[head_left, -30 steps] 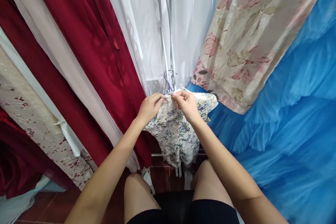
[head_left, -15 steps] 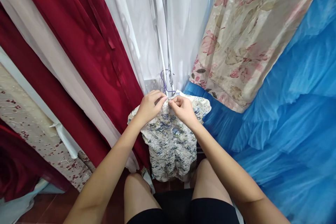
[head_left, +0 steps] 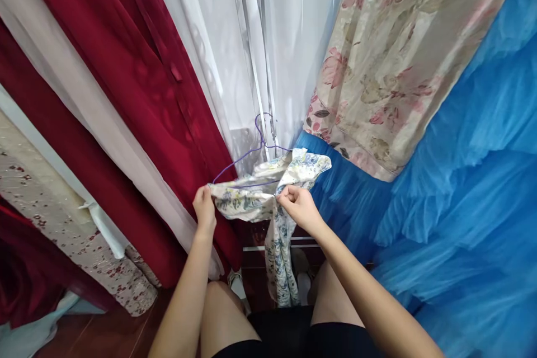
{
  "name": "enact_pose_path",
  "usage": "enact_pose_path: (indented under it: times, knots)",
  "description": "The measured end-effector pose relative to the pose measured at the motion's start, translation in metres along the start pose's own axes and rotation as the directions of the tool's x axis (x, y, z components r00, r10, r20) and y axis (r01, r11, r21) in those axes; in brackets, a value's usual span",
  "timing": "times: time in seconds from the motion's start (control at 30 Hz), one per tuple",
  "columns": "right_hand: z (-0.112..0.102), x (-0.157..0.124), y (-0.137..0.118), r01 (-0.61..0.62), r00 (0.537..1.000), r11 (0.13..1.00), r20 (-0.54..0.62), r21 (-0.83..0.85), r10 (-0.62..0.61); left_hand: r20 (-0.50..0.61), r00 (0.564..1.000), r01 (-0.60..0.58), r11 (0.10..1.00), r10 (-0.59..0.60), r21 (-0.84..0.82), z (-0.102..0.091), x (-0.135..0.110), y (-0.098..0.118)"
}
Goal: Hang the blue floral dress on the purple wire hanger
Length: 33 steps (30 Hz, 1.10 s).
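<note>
Head view, left hand and right hand pinching crumpled floral garment, thin hook-topped purple hanger

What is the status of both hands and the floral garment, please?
Left hand pinching floral garment at one end; right hand pinching near its middle. Purple hanger partly uncovered. Red fabric hanging behind left hand.

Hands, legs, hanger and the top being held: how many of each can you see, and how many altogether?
Hands: 2 (left hand, right hand)
Legs: 2 (left leg, right leg)
Hanger: 1
Top: 1
Total: 6
</note>
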State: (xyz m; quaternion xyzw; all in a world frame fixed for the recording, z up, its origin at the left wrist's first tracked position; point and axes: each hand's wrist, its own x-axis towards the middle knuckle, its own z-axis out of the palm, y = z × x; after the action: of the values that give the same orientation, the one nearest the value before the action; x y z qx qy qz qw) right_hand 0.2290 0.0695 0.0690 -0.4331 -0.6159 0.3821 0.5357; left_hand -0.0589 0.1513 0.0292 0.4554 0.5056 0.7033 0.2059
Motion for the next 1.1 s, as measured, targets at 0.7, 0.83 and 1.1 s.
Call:
enact_pose_path:
  times: [0.7, 0.83, 1.1]
  knots:
    - [-0.064, -0.046, 0.023, -0.252, 0.823, 0.952, 0.556, 0.173, 0.117, 0.961, 0.165, 0.159, 0.968, -0.22, 0.194, 0.061, -0.132, 0.067]
    - [-0.115, -0.033, 0.007, -0.162, 0.929, 0.961, 0.362, 0.222, 0.073, 0.982, -0.08, 0.1, 0.979, -0.168, 0.176, 0.037, -0.159, 0.049]
    - [-0.126, -0.011, -0.035, -0.119, 0.907, 0.986, 0.418, 0.116, 0.06, 0.994, 0.045, 0.043, 0.994, -0.099, 0.097, 0.054, -0.185, 0.088]
